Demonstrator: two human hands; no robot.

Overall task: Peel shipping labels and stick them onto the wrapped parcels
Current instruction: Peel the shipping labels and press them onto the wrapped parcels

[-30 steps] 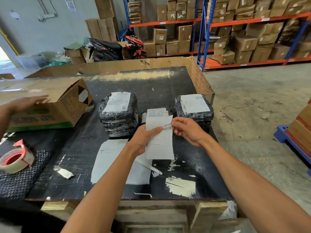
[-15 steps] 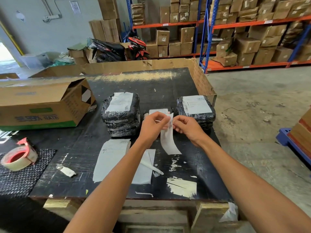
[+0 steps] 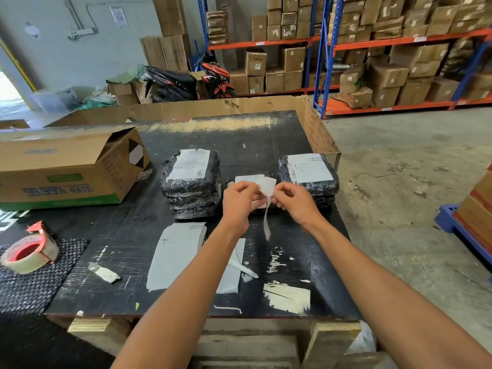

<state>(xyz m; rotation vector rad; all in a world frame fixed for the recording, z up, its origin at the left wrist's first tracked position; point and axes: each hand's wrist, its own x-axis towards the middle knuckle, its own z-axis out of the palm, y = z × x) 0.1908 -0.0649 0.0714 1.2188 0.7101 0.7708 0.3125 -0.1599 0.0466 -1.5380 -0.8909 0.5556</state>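
Both hands pinch one white shipping label above the black table. My left hand holds its left part, my right hand its right edge, and a strip of backing hangs down between them. A stack of black wrapped parcels with a label on top sits left of my hands. Another labelled parcel stack stands to the right. A third parcel with a white label lies behind my hands, mostly hidden. A pile of label sheets rests near my left forearm.
An open cardboard box lies at the table's left. A red tape dispenser sits on a mesh mat. A white pen and paper scraps lie near the front edge. Cardboard walls border the far side.
The label hung flat facing me a second ago; it has since turned edge-on and the backing is peeling away. Another person's hand on the box has gone.
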